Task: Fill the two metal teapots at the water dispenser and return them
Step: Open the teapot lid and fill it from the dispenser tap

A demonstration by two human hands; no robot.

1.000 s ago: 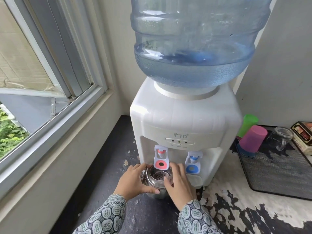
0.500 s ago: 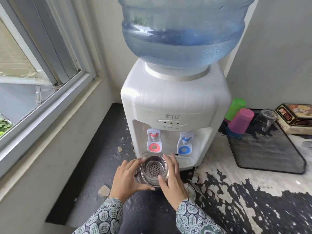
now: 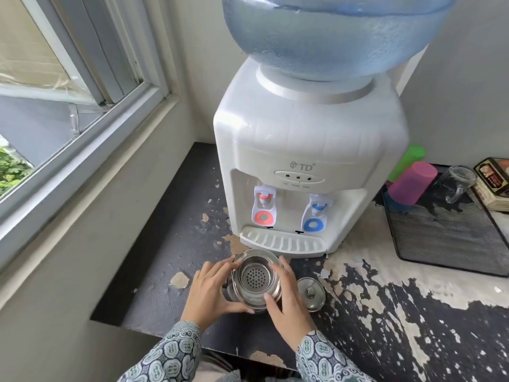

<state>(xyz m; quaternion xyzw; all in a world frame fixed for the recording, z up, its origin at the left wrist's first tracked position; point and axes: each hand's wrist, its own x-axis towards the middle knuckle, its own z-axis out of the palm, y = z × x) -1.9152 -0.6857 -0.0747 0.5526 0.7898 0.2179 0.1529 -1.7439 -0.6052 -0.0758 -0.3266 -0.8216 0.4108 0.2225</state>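
- Both hands, left hand and right hand, clasp the lidless steel teapot near the desk's front edge.
- Likely heavy with water, rigid, slippery; support its sides, keep level.

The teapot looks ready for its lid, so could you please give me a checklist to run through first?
1. Teapot clear of the drip tray: ok.
2. Left hand and right hand both hold the pot: ok.
3. Strainer basket seated in the opening: ok.
4. Lid within reach, on the counter beside the right hand: ok.
5. Water level inside: cannot tell.
6. Second teapot: cannot tell, out of view.
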